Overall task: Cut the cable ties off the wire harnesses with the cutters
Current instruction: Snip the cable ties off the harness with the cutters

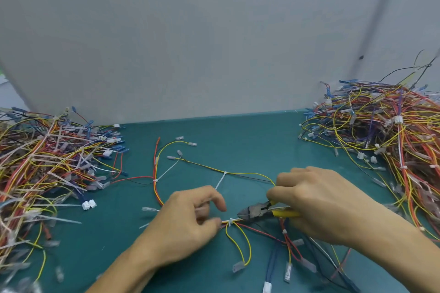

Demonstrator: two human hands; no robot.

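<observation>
- Nearest edge: loose wire ends with clear-sleeved terminals (238, 267) lie on the green mat (238, 140), between the two forearms.
- Left hand (188, 226): thumb and fingers pinch the wire harness (240, 235) just left of a white cable tie (230, 222). The index finger is curled above it.
- Right hand (319, 202): clenched around the yellow handles of the cutters (256, 211). The dark nose points left, its tip just beside the cable tie. Contact between blade and tie cannot be confirmed.
- Mid mat: the same harness runs away from the hands in yellow, red and black strands, bound by a second tie (221, 179) and a third tie (156, 180), both with long tails uncut.
- Left side: a left pile (47, 162) of tangled harnesses and tie offcuts.
- Right side: a right pile (385, 131) of harnesses, well apart from the first.
- Rear: a grey panel (190, 31) stands along the mat's far edge.
</observation>
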